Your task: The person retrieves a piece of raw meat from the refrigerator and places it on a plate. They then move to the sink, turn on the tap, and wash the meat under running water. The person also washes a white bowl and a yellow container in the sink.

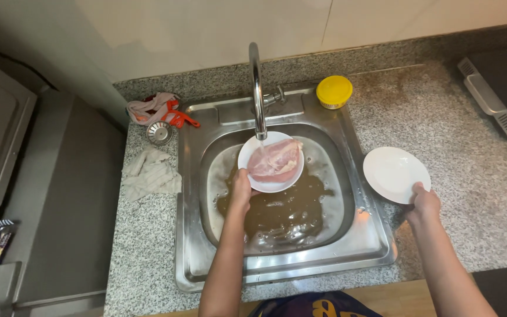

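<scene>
**Raw chicken under the tap, empty plate at the sink's edge**

The left hand [240,186] grips the near rim of a small white bowl [254,179], fingers closed on its edge, and holds it over the basin directly beneath the curved steel faucet [257,88]. A raw chicken breast [276,160] lies in the bowl, pale pink, filling most of it, with the stream of water falling on its left side. Below, the stainless sink [300,267] holds murky brown water that covers the bottom; the bowl hangs above this water, close to the basin's back wall and clear of the side walls.

The right hand [424,202] clasps a white plate [395,174] by its near edge, thumb on top. The plate is empty and sits over the granite counter [470,170], its left rim just beside the sink's right flange. To the right of it the counter lies open as far as a grey appliance [494,97] in the far corner.

On the sink's back ledge stands a yellow lidded tub [334,91]. Left of the sink, room is tighter: a metal sink strainer [159,132], a bundle of red and white cloth [161,109] and a crumpled beige rag [151,173] crowd the narrow strip of counter.
</scene>
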